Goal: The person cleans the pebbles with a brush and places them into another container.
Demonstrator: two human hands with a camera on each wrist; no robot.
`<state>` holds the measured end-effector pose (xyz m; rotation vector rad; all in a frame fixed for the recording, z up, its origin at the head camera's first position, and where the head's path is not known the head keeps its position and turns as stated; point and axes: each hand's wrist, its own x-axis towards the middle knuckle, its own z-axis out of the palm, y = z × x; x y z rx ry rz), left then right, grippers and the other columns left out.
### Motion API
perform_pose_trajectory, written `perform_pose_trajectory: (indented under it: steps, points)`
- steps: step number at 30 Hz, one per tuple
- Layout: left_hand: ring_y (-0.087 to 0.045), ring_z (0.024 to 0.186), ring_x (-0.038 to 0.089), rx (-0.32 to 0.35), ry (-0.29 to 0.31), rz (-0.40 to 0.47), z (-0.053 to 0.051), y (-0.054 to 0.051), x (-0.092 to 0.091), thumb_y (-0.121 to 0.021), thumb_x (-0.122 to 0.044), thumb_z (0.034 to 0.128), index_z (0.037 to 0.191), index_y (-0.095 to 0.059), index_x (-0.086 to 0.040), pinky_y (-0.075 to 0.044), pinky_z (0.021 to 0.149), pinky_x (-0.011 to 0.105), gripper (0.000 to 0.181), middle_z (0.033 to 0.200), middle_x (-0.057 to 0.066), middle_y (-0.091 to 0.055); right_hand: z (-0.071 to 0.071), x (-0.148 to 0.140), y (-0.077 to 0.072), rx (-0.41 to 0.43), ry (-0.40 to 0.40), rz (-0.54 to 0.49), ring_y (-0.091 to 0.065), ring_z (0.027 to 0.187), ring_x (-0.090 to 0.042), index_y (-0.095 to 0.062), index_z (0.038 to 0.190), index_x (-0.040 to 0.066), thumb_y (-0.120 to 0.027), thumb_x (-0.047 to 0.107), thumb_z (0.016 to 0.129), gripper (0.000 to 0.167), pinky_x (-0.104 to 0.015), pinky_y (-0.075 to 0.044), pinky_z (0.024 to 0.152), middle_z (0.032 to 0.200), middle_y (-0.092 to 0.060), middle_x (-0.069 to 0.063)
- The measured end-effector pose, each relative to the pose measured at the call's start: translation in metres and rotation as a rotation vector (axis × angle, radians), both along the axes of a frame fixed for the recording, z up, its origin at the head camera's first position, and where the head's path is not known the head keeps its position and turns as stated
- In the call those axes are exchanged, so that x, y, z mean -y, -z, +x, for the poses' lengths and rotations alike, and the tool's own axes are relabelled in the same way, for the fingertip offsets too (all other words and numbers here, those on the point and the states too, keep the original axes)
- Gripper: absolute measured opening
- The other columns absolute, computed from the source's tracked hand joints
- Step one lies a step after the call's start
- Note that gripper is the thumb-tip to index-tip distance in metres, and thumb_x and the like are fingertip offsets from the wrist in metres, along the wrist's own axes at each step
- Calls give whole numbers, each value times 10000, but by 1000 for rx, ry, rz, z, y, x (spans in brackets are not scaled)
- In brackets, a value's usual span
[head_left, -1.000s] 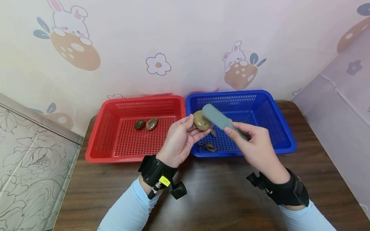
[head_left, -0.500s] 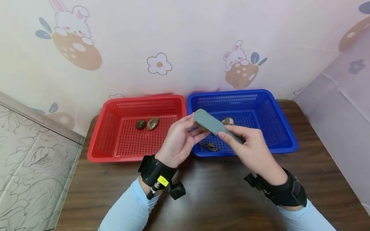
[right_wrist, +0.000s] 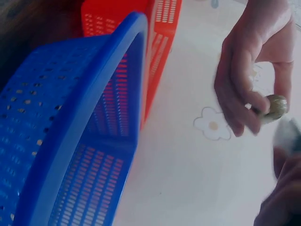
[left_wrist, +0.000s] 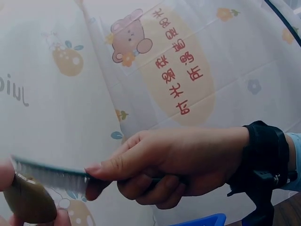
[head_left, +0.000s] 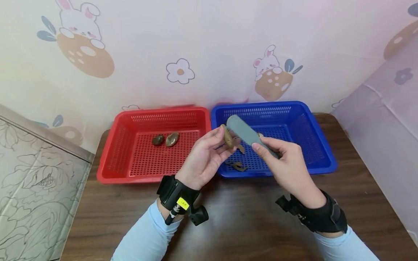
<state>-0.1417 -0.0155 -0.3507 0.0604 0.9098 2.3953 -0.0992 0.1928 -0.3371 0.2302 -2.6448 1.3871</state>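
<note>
Between thumb and fingers, my left hand (head_left: 205, 156) pinches a glossy olive-brown, clam-like shell (head_left: 227, 137), seen nearly edge-on above the gap between two baskets. My right hand (head_left: 290, 163) grips a grey-green brush (head_left: 244, 131), its flat back upward. In the left wrist view the brush's pale bristles (left_wrist: 59, 175) face down, close over the shell (left_wrist: 30, 200); whether they touch it I cannot tell. The right wrist view has the shell (right_wrist: 276, 108) at the left fingertips, with the brush blurred and partly cut off.
On the left, a red basket (head_left: 107, 159) holds two small dark shells (head_left: 172, 139). Beside it, a blue basket (head_left: 321, 152) contains brown pieces (head_left: 239, 166) and a pale thing mostly hidden behind the brush. Both baskets stand on a brown wooden table (head_left: 241, 221) against a patterned wall covering.
The brush moved left over the shell, then back right and up. The shell has turned from its broad face to nearly edge-on in my left hand. Both hands keep their holds.
</note>
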Motion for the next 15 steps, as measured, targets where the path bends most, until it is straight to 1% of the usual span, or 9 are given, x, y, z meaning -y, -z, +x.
perform_pose_trajectory:
  steps: [1, 3, 4, 6, 9, 11, 12, 13, 15]
  points:
    - [-545, 1157, 222, 7, -1, -10, 0, 0, 0, -562, -276, 933, 1282, -511, -126, -417, 1046, 333, 383, 1195, 62, -583, -1, 0, 0, -7, 17, 2, -545, 664, -100, -666, 1164, 168, -602, 290, 913, 286, -217, -398, 463, 981, -701, -35]
    - [-587, 1120, 221, 17, -10, -39, 0, 1, 0, -598, -274, 911, 1253, -502, -123, -461, 997, 313, 386, 1167, 66, -591, 0, -1, 1, -24, 47, 9, -524, 605, -97, -671, 1155, 166, -606, 294, 911, 283, -234, -364, 422, 933, -701, -28]
    - [-604, 1096, 214, 20, -19, -55, 1, 0, 0, -611, -271, 901, 1236, -499, -126, -481, 971, 305, 381, 1153, 64, -594, 0, -2, 0, -31, 54, 7, -507, 578, -101, -675, 1147, 167, -608, 291, 909, 276, -249, -344, 403, 895, -693, -25]
    - [-626, 1052, 199, 28, -44, -81, 1, 1, 0, -633, -273, 884, 1209, -497, -141, -508, 924, 287, 377, 1131, 56, -601, 2, -3, 0, -40, 48, -21, -513, 588, -103, -680, 1136, 178, -610, 262, 911, 250, -256, -348, 407, 885, -688, -15]
    - [-638, 978, 175, 33, -85, -107, 0, 1, -1, -646, -281, 871, 1174, -518, -155, -529, 872, 271, 351, 1085, 37, -628, 4, -2, -1, -44, 9, -68, -565, 669, -81, -673, 1150, 179, -603, 213, 917, 246, -202, -418, 463, 971, -700, -23]
    - [-639, 942, 165, 37, -102, -112, 0, 1, -1, -644, -288, 871, 1158, -538, -158, -537, 848, 266, 333, 1054, 28, -643, 4, -1, -2, -40, -14, -91, -608, 758, -65, -667, 1163, 171, -601, 188, 917, 255, -157, -484, 549, 1060, -698, -38]
    - [-643, 933, 166, 38, -106, -113, 0, 1, -1, -643, -289, 872, 1152, -545, -156, -538, 844, 268, 325, 1045, 28, -646, 4, 0, -2, -39, -14, -88, -613, 770, -66, -665, 1168, 170, -601, 195, 918, 259, -157, -495, 565, 1076, -696, -39]
    - [-648, 932, 168, 39, -107, -115, 0, 1, -2, -640, -283, 876, 1154, -549, -155, -540, 843, 273, 320, 1043, 30, -650, 3, 1, -2, -40, -9, -76, -618, 781, -67, -664, 1169, 173, -600, 210, 918, 262, -161, -508, 583, 1082, -695, -36]
    - [-659, 944, 177, 45, -105, -120, 2, 0, -1, -639, -276, 879, 1156, -551, -152, -540, 853, 283, 316, 1055, 38, -649, 1, 2, -2, -44, 18, -46, -599, 715, -73, -670, 1156, 185, -603, 251, 916, 258, -170, -479, 526, 999, -704, -18]
